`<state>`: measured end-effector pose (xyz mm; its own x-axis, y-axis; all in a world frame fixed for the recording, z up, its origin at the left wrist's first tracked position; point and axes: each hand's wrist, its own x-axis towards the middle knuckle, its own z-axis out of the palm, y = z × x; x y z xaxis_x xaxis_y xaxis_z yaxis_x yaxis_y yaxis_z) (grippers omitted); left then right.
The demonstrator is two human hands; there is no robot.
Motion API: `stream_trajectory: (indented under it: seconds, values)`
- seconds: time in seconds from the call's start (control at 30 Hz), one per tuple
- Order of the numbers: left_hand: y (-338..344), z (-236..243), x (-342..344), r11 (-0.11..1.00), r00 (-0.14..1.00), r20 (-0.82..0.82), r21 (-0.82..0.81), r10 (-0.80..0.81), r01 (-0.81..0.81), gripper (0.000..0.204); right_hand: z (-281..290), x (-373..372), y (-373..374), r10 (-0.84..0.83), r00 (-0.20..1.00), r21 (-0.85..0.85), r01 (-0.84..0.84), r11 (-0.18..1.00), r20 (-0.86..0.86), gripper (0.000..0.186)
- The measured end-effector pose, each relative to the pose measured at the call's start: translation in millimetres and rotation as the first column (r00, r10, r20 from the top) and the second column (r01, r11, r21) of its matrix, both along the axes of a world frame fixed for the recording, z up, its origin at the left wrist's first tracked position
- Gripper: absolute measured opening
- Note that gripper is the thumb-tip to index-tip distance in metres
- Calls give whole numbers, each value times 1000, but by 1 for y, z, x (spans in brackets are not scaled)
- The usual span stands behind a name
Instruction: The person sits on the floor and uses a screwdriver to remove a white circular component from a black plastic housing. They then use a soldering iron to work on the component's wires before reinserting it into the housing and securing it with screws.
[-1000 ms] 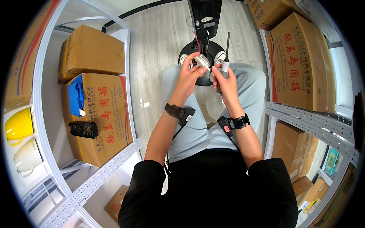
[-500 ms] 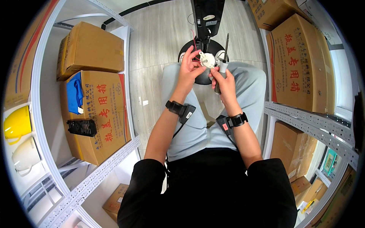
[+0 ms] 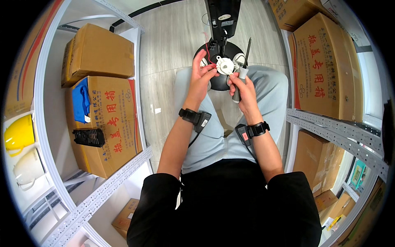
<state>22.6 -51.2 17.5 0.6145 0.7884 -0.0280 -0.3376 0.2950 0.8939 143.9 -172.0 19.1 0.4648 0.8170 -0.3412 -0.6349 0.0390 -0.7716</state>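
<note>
Over my knees, a round white plastic part (image 3: 225, 66) with small mounting ears and a hub at its centre is pinched at its lower edge by the thumb and fingers of my right hand (image 3: 243, 89). The same hand also holds a screwdriver (image 3: 242, 73) with a grey handle, its dark shaft pointing up and away. To the left of the white part, my left hand (image 3: 200, 78) has its thumb and fingers closed on thin red wires (image 3: 210, 66), with the index finger stretched upward. The wires run up toward a black stand.
A black upright appliance (image 3: 223, 20) on a round black base (image 3: 236, 47) stands beyond my knees. Metal shelves with cardboard boxes (image 3: 101, 53) flank me on both sides. A blue cloth (image 3: 81, 101) and a black slotted part (image 3: 88, 138) lie on a left-hand box.
My left hand has drawn slightly left, off the white part, and its index finger has straightened. The screwdriver tip has shifted a little to the right.
</note>
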Motion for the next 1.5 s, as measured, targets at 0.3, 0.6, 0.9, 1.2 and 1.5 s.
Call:
stream_trajectory:
  seconds: [0.3,0.6,0.9,1.2,1.5]
  values:
    - [0,-7,1,977,987,100,-161,-127,142,71,-3,-4,1,66,996,-67,-63,996,51,18]
    - [2,-12,1,991,998,21,-118,-54,56,76,3,-4,-3,42,988,-83,-30,996,145,30]
    - [5,-16,2,989,1000,6,-142,-29,30,51,13,1,-9,38,959,-82,-16,997,280,35]
    - [1,-12,3,994,998,1,-82,-67,67,38,12,-4,-2,26,952,-61,-8,998,304,39]
    - [-4,-5,4,992,991,-71,37,-116,119,45,9,-2,5,-36,926,-79,71,994,377,42]
